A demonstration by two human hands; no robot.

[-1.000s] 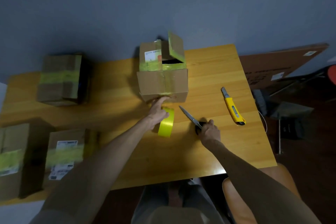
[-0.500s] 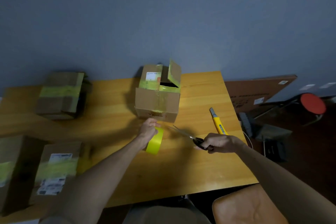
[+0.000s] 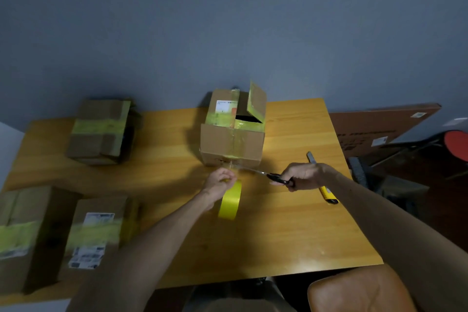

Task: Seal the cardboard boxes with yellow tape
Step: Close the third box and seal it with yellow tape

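Change: a second ago the right hand (image 3: 302, 175) lay on the scissors (image 3: 268, 175) flat on the table (image 3: 291, 230). Now it has lifted them and swung the blades left to the box's near bottom edge, closer than half a second ago.
Left hand (image 3: 221, 180): unmoved, fingers curled over the top of the roll (image 3: 229, 201), gripping it.
Right hand: wrapped round the scissors' black handles, knuckles up. Whether the blades are parted is lost in blur.
Roll: a glossy yellow hoop standing on edge on the table, just near of the box (image 3: 231, 143). A faint strip runs from it up to the box's near face.
Box: plain brown cardboard with square corners, at the far middle of the table. One top flap stands up on the right over a dark gap, and crinkled yellow-green tape crosses the top and runs down the near face.
Scissors: slim metal blades pointing left, tips at the strip.
Knife (image 3: 326, 191): a yellow plastic body with a grey blade end, lying on the table and partly under the right wrist.
Sealed boxes (image 3: 100, 132): three on the left, one far and two near, all dull cardboard banded with yellow tape; the near pair includes one with white labels.
Table: smooth honey-coloured wood with straight grain.
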